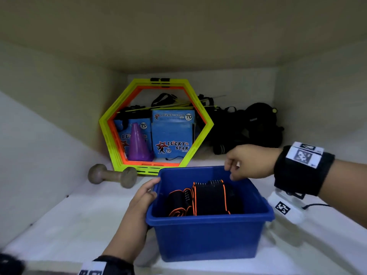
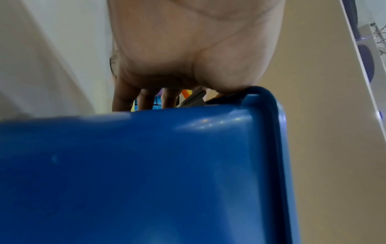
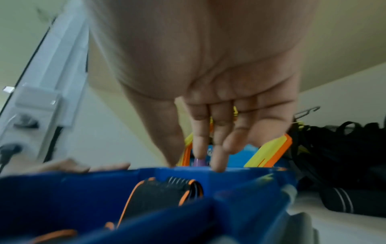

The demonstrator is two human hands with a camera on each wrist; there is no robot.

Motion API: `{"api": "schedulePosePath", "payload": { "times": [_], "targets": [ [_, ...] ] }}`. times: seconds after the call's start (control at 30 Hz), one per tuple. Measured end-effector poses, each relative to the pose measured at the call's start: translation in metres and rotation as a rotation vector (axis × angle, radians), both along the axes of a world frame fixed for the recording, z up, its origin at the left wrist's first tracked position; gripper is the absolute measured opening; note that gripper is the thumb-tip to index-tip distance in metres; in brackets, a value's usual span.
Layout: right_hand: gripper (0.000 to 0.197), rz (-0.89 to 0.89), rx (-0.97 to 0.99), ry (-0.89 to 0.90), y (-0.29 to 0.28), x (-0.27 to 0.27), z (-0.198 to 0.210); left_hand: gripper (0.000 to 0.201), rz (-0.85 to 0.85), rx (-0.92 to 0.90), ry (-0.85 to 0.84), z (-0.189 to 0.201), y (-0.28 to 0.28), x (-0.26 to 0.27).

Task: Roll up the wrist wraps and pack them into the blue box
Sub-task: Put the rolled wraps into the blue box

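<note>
The blue box (image 1: 208, 233) sits on the shelf (image 1: 79, 225), rolled wrist wraps (image 1: 206, 199) inside. The left hand (image 1: 143, 197) grips its left rim; the right hand (image 1: 248, 161), fingers loosely curled, seemingly touches the far rim.

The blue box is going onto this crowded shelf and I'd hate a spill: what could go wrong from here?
1. The left hand grips only one corner of the blue box, while the right hand just meets the far rim; it may tilt.
2. Pushed back, the box could hit the hexagon frame or dumbbell.
3. The taller wrist wrap stands near the rim.
</note>
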State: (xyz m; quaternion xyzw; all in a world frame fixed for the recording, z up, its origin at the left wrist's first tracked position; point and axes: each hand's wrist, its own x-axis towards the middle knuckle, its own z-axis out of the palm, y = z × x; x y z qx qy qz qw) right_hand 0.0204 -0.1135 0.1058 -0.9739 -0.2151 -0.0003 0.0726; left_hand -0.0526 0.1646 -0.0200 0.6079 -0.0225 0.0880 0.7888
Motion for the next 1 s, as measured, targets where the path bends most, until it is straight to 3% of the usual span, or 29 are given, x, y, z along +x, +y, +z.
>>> {"api": "schedulePosePath", "payload": {
  "times": [0.07,0.17,0.3,0.43,0.67,0.87,1.0],
  "targets": [
    [0.037,0.081,-0.058,0.093,0.012,-0.004,0.003,0.04,0.002,-0.005,-0.005,0.001,-0.004,-0.001],
    [0.053,0.131,-0.342,0.135,0.029,-0.005,0.0,0.039,-0.015,-0.004,-0.02,0.002,-0.005,-0.006],
    [0.055,0.141,-0.552,0.126,0.042,-0.003,-0.001,0.038,0.011,-0.017,0.012,0.002,-0.004,0.001],
    [0.054,0.139,-0.548,0.114,0.053,-0.001,0.011,0.038,0.057,-0.038,0.055,-0.001,-0.003,0.009],
    [0.052,0.117,-0.48,0.224,0.083,0.012,0.007,0.039,0.008,-0.012,-0.026,-0.001,-0.003,0.001],
    [0.045,0.147,-0.606,0.239,0.101,0.004,0.007,0.042,0.015,0.032,-0.01,-0.005,0.0,0.009],
    [0.032,0.174,-0.497,0.372,0.099,0.004,0.018,0.049,0.035,0.022,0.071,-0.011,0.004,0.026]
  ]
}}
